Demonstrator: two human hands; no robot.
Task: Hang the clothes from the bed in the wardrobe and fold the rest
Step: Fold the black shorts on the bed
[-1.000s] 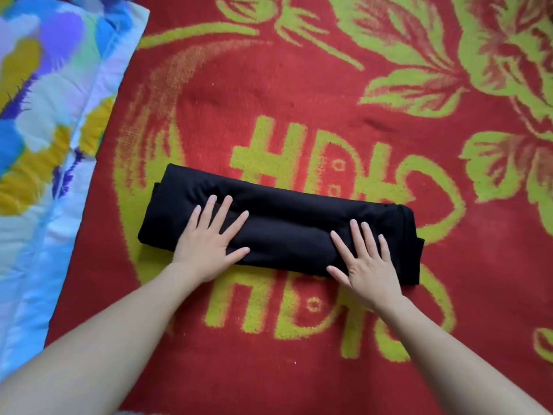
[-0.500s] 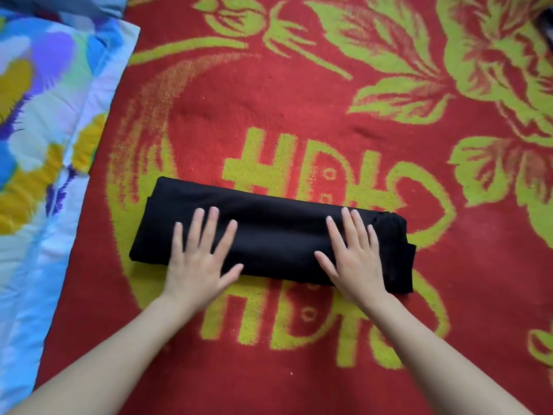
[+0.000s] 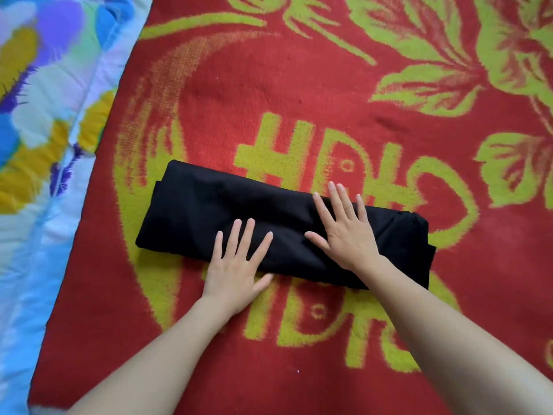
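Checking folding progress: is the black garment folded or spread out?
Folded: the black garment lies as a narrow layered bundle on the red blanket, left hand and right hand pressing flat on it.

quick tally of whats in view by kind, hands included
black folded garment: 1
red blanket with green pattern: 1
floral quilt: 1
hands, left hand and right hand: 2
total: 5

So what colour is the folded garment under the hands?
Plain black, no visible pattern. The garment shows clearly in the head view, lying on the red and yellow-green blanket.
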